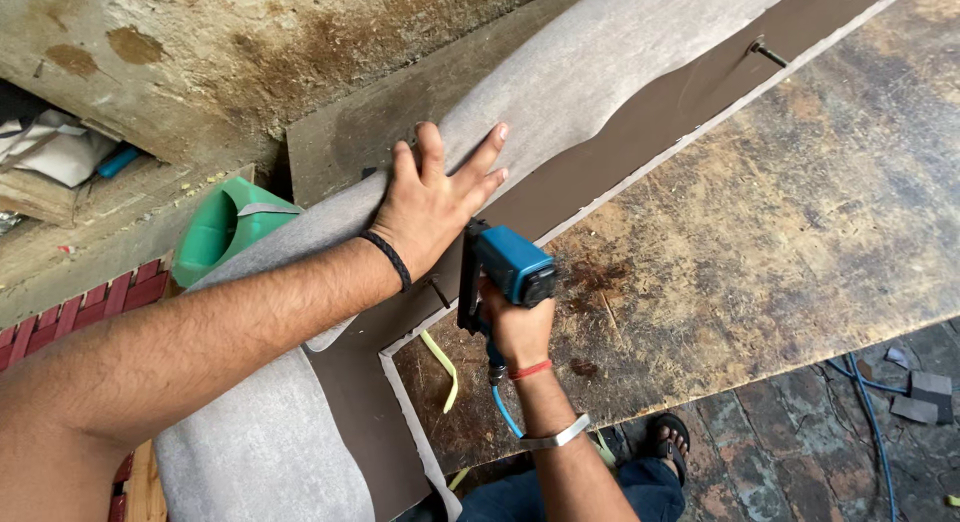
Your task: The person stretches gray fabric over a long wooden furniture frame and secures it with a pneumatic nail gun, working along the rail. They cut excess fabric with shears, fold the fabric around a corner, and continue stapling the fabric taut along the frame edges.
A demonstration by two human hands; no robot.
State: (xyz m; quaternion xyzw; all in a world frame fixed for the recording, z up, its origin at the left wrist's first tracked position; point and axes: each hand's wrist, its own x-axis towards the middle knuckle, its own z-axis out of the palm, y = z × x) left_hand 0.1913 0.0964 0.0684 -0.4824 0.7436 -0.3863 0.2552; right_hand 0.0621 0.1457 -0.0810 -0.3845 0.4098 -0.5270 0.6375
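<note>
My left hand (432,207) flat, open on grey fabric (560,72); right hand (515,327) gripping blue staple gun (505,272) at brown panel (660,107) edge; most edge looks unfastened.

Worn plywood bench top (780,232), scratched & stained brown/dark, edge ragged at near side. Directly on it: long brown board frame (640,122), L-shaped w/ corner at approx. centre-left, running diagonally to upper right. Grey fabric sheet (600,52) draped over frame, rippled, hanging off at lower left. Yellow strip (445,367) lying loose on ply, just inside frame corner. Metal pin (768,52) standing on frame nr far end. Below bench: stone floor (800,452), blue hose (870,402) & grey scraps (925,394) on it.
</note>
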